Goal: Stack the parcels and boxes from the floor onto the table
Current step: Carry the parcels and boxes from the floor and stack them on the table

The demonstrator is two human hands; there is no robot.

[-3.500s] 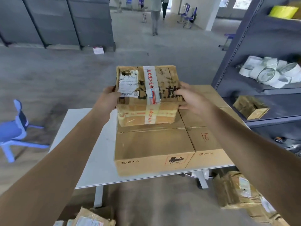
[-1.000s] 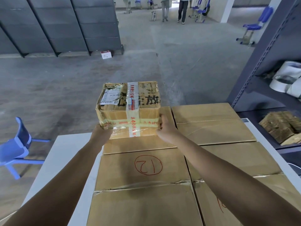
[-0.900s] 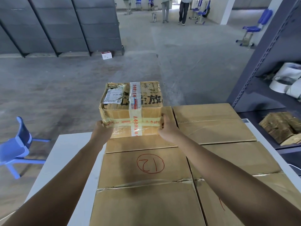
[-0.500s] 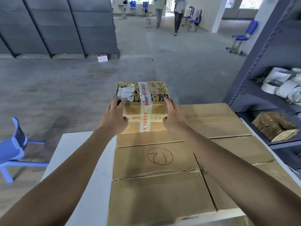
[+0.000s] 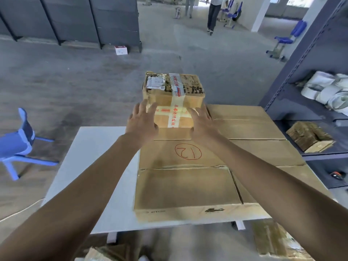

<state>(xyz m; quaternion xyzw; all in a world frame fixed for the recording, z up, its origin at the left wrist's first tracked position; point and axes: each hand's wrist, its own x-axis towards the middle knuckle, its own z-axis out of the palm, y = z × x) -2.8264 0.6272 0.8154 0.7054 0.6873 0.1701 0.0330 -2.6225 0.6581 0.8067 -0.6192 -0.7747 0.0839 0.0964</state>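
Release marks this moment: half a second ago both hands lay on the small brown cardboard parcel crossed with red-printed tape (image 5: 174,98). Now the left hand (image 5: 142,122) and right hand (image 5: 202,125) are drawn back to its near face, fingers straight and spread, holding nothing. Whether any fingertip brushes it I cannot tell. The parcel rests at frame centre on the far end of the large brown carton marked with a red circled 21 (image 5: 186,185), on the white table (image 5: 90,157). It looks placed. Another battered cardboard parcel (image 5: 273,240) at the lower right edge is still on the floor.
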